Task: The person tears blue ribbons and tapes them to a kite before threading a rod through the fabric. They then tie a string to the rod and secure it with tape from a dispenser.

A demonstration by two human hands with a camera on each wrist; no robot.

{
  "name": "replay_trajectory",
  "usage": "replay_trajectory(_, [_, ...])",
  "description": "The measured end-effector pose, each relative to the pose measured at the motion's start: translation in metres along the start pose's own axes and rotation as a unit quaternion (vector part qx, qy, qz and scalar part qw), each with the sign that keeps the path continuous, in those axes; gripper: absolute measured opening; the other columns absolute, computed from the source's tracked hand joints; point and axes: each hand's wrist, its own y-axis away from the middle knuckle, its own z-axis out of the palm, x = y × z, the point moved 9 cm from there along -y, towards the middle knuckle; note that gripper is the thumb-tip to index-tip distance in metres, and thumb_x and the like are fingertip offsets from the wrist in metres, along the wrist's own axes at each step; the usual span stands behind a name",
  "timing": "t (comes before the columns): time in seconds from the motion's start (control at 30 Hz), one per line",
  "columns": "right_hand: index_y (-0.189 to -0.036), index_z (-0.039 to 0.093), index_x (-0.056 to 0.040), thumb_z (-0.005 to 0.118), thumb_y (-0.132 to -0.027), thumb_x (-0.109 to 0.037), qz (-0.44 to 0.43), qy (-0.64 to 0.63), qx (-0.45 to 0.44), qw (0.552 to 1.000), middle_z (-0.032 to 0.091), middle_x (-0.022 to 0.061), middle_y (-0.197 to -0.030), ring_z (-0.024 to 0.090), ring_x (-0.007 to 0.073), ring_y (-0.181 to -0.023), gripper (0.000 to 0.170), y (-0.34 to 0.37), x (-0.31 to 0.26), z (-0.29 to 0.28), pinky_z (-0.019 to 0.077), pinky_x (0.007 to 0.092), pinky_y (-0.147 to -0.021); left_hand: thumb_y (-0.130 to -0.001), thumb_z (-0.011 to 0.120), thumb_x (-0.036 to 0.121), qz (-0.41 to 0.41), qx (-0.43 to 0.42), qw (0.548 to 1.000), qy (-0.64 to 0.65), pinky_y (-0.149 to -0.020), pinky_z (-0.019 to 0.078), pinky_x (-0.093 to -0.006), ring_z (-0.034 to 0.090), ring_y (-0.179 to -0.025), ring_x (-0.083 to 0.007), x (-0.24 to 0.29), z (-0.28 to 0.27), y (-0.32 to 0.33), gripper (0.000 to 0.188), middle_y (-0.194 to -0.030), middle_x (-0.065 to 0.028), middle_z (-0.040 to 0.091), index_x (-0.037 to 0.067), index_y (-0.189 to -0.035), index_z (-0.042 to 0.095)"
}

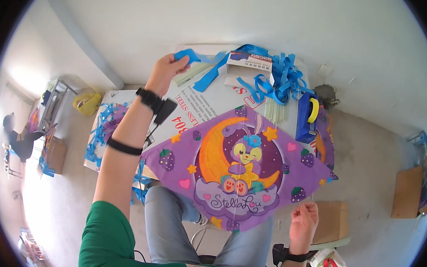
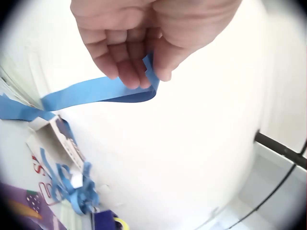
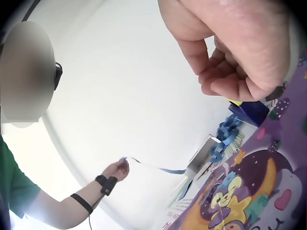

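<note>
In the head view my left hand (image 1: 167,71) is raised at the table's far left. Its thumb and fingers pinch the end of a blue ribbon (image 2: 91,92), which runs in a band to an open white carton (image 1: 249,62). My right hand (image 1: 304,222) is low at the kite's right edge, thumb and fingertips drawn together in the right wrist view; nothing shows between them. Between the hands spreads a purple diamond-shaped kite (image 1: 289,175) printed with a rabbit, a moon and "StellaLou". A thin pale string runs down its middle.
Blue ribbon loops (image 1: 288,74) heap beside the carton. A blue tape dispenser (image 1: 306,117) with yellow tape stands right of the kite. Pale thin sticks (image 1: 276,110) lie under the loops. More ribbon and purple fabric (image 1: 111,122) sit at left, and a cardboard box (image 1: 333,221) on the floor at right.
</note>
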Motion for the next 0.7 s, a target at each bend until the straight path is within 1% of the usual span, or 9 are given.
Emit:
replay_trajectory(0.13, [-0.115,0.05,-0.0046,0.063,-0.077,0.003,-0.129,0.229,-0.157,0.952,0.057,0.0065,-0.104,0.056,0.0153,-0.096,0.04,0.017,-0.003,0.064,0.0444,0.0302,-0.086,-0.087,0.064,0.013,0.001,-0.093,0.996,0.005,-0.074,0.0477,-0.0221,0.06,-0.08,-0.0086,0.077,0.046,0.124,0.016,-0.088,-0.0036,0.065,0.0,-0.097,0.062])
replay_trajectory(0.2, [-0.126,0.043,-0.0014,0.068,-0.074,0.001,-0.211,0.295,-0.223,0.905,0.048,0.0123,-0.122,0.048,0.0217,-0.113,0.058,0.045,-0.011,0.123,0.04,0.0323,-0.095,-0.087,0.065,0.012,-0.028,-0.156,0.987,-0.016,-0.071,0.0456,-0.0194,0.055,-0.079,-0.0038,0.094,0.074,0.188,0.014,-0.087,0.0007,0.064,0.002,-0.096,0.063])
replay_trajectory(0.27, [-0.133,0.036,-0.0004,0.069,-0.074,0.001,-0.303,0.419,-0.295,0.804,0.04,0.0166,-0.134,0.042,0.0265,-0.122,0.068,0.081,-0.023,0.184,0.0376,0.0352,-0.099,-0.086,0.065,0.009,-0.085,-0.22,0.972,-0.001,-0.07,0.0454,-0.0191,0.055,-0.08,-0.0026,0.102,0.108,0.25,0.013,-0.087,0.0013,0.064,0.001,-0.097,0.062])
replay_trajectory(0.33, [-0.133,0.036,0.0002,0.07,-0.073,0.0,-0.333,0.402,-0.325,0.789,0.044,0.0166,-0.133,0.047,0.0291,-0.119,0.069,0.11,-0.014,0.215,0.0402,0.0361,-0.096,-0.087,0.065,0.01,-0.119,-0.289,0.95,0.017,-0.068,0.0463,-0.0192,0.055,-0.081,-0.0027,0.098,0.136,0.297,0.015,-0.089,0.0005,0.064,0.001,-0.098,0.061])
replay_trajectory(0.47, [-0.132,0.038,-0.0006,0.067,-0.076,0.0,-0.149,0.232,-0.383,0.882,0.056,0.016,-0.118,0.056,0.0304,-0.108,0.063,0.126,0.031,0.189,0.0448,0.0356,-0.09,-0.088,0.063,0.013,-0.097,-0.365,0.919,0.114,-0.076,0.0464,-0.022,0.056,-0.086,-0.0064,0.092,0.168,0.349,0.018,-0.094,-0.0006,0.063,0.001,-0.102,0.061])
replay_trajectory(0.53, [-0.128,0.042,-0.0026,0.053,-0.089,-0.005,-0.207,0.401,-0.397,0.799,0.061,0.0143,-0.108,0.061,0.0244,-0.099,0.041,0.139,0.028,0.168,0.049,0.0339,-0.084,-0.09,0.062,0.015,-0.097,-0.391,0.908,0.112,-0.081,0.0458,-0.0239,0.057,-0.091,-0.0081,0.081,0.174,0.36,0.02,-0.097,-0.0018,0.063,0.001,-0.104,0.06])
replay_trajectory(0.57, [-0.128,0.042,-0.0026,0.053,-0.089,-0.005,-0.203,0.404,-0.396,0.799,0.061,0.0143,-0.108,0.061,0.0244,-0.099,0.041,0.142,0.028,0.157,0.049,0.0339,-0.084,-0.092,0.058,0.018,-0.049,-0.385,0.913,0.127,-0.085,0.0439,-0.0258,0.056,-0.095,-0.0099,0.082,0.174,0.353,0.022,-0.099,-0.0031,0.062,0.001,-0.106,0.06])
replay_trajectory(0.63, [-0.118,0.048,-0.0027,0.048,-0.093,-0.009,-0.104,0.271,-0.303,0.908,0.064,0.0131,-0.087,0.065,0.0246,-0.08,0.025,0.132,0.023,0.118,0.0528,0.035,-0.072,-0.097,0.046,0.035,-0.011,-0.377,0.925,0.041,-0.096,0.0408,-0.0354,0.053,-0.113,-0.0221,0.053,0.168,0.333,0.044,-0.121,-0.0157,0.057,0.0,-0.123,0.052])
replay_trajectory(0.7, [-0.115,0.049,-0.0017,0.046,-0.095,-0.008,-0.035,0.161,-0.253,0.953,0.064,0.0138,-0.087,0.064,0.0244,-0.079,0.021,0.132,0.012,0.084,0.0534,0.0375,-0.072,-0.097,0.046,0.034,0.008,-0.322,0.942,-0.094,-0.101,0.0364,-0.0379,0.045,-0.122,-0.0265,-0.035,0.163,0.311,0.047,-0.13,-0.0183,0.048,0.001,-0.13,0.045])
